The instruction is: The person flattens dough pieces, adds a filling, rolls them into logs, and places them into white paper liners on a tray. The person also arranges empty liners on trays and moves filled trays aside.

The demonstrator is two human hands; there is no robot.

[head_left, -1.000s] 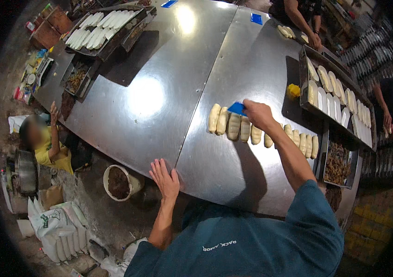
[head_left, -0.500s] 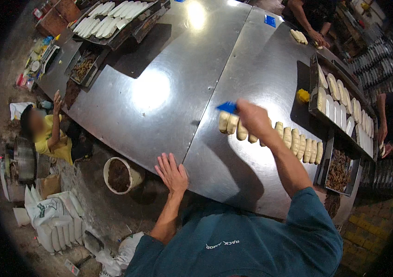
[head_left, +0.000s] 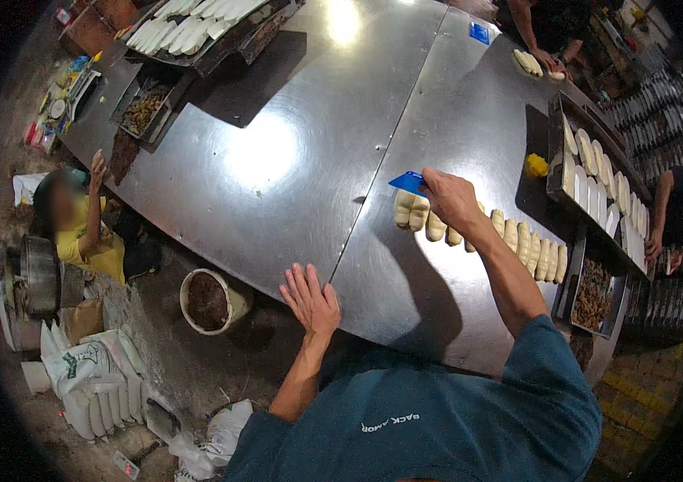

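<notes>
My right hand (head_left: pixel 452 198) is closed around a blue dough scraper (head_left: pixel 408 182), held at the left end of a row of pale dough rolls (head_left: pixel 524 243). The scraper's flat blade lies just beyond the first two rolls; whether it touches them I cannot tell. My right hand and forearm cover part of the row. The rolls lie side by side on the steel table (head_left: pixel 309 193), running toward the right. My left hand (head_left: pixel 310 300) rests flat at the table's near edge, fingers spread, holding nothing.
At the right stand a tray of dough pieces (head_left: pixel 598 165) and a tin of brown filling (head_left: pixel 593 296). Another dough tray (head_left: pixel 189 28) and filling tin (head_left: pixel 144 107) are far left. A bucket (head_left: pixel 237 301) stands below the near edge. Co-workers are at left, far right and right.
The view has shifted slightly, moving the table's contents a little to the right. My right hand, blurred before, is now sharper and still grips the scraper. My left hand stays flat.
</notes>
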